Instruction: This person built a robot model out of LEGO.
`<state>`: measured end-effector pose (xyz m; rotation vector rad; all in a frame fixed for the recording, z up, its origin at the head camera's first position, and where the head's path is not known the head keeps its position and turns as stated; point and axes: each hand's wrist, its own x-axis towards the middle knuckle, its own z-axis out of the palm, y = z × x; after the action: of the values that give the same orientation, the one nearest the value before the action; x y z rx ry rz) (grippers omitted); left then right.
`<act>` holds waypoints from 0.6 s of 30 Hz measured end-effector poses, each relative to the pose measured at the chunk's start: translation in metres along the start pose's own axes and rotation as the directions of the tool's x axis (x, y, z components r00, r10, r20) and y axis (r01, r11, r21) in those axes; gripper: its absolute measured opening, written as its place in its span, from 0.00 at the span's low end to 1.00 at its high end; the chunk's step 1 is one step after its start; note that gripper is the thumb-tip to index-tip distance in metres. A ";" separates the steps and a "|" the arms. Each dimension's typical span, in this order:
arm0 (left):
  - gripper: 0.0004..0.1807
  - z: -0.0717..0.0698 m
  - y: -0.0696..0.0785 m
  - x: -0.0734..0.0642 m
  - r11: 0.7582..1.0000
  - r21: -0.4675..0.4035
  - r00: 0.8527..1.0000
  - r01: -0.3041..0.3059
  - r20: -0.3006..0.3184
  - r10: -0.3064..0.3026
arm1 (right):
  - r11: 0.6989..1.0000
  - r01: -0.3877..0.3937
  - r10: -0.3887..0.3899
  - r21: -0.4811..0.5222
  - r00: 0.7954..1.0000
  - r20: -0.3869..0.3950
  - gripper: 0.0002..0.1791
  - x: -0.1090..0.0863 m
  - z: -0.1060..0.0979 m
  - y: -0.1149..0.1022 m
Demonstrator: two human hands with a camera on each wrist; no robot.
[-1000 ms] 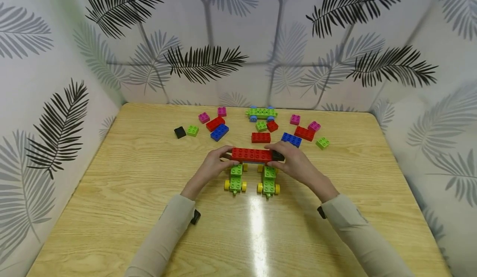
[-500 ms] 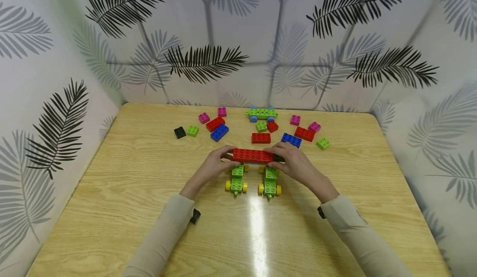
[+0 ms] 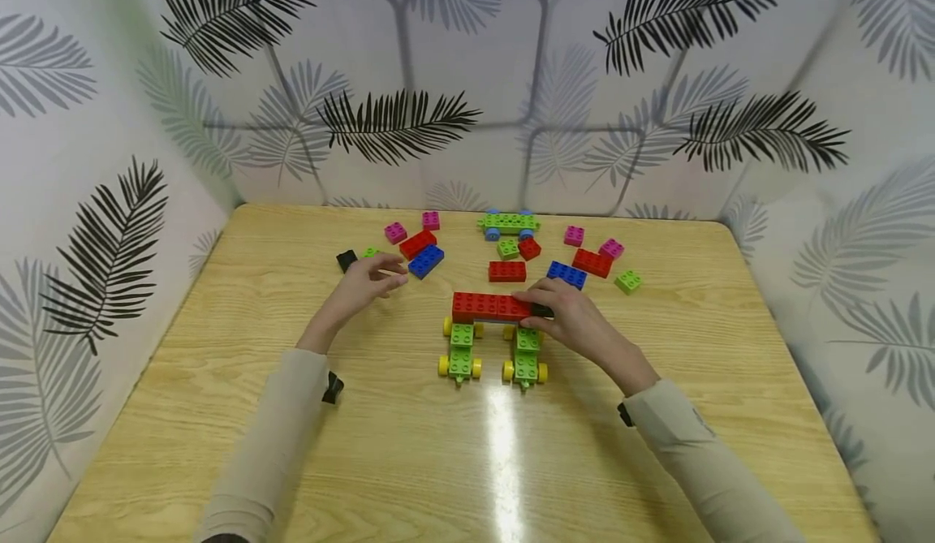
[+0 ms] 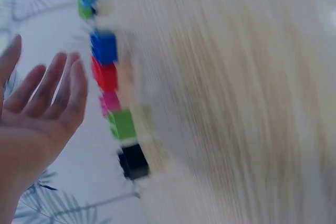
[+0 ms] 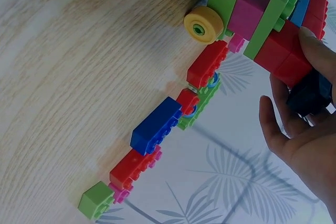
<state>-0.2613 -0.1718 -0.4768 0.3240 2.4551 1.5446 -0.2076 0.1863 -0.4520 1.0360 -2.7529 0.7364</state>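
Observation:
In the head view a toy-brick build stands mid-table: two green wheeled bases (image 3: 460,358) with yellow wheels, bridged by a row of red bricks (image 3: 475,306). My right hand (image 3: 573,316) holds the right end of that row, thumb in front and fingers behind. A black brick (image 5: 307,94) sticks out there, partly covered by the hand; the right wrist view also shows purple and blue bricks in the build. My left hand (image 3: 363,286) hovers with loosely bent fingers, holding nothing. Close by it lie a black brick (image 3: 346,260) and a green brick (image 4: 123,124), partly hidden in the head view.
Behind the build lie a red brick (image 3: 507,272), a blue brick (image 3: 426,261), another blue brick (image 3: 566,274) and several pink, red and green ones. A green base with blue wheels (image 3: 509,222) stands at the table's back edge, before a leaf-patterned curtain (image 3: 467,56).
My left hand has let go of the left end of the red row and moved left and back toward the black and green bricks. The right hand keeps its hold.

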 end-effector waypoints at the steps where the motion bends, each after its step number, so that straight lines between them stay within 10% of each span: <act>1: 0.25 -0.006 -0.002 0.002 1.000 0.024 0.998 -0.001 -0.057 0.002 | 1.000 0.002 -0.002 0.001 1.000 -0.003 0.23 0.000 0.000 0.000; 8: 0.20 -0.023 -0.030 0.009 0.977 0.202 0.926 0.063 -0.377 0.018 | 1.000 0.029 -0.029 0.002 1.000 -0.011 0.21 -0.001 -0.002 0.001; 18: 0.27 -0.034 -0.063 0.029 0.895 0.397 0.913 0.201 -0.408 -0.024 | 0.999 0.015 -0.014 0.047 1.000 -0.017 0.21 0.001 -0.002 0.002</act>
<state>-0.3031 -0.2186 -0.5214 -0.0816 3.0653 1.0806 -0.2096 0.1883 -0.4511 1.0524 -2.7240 0.8082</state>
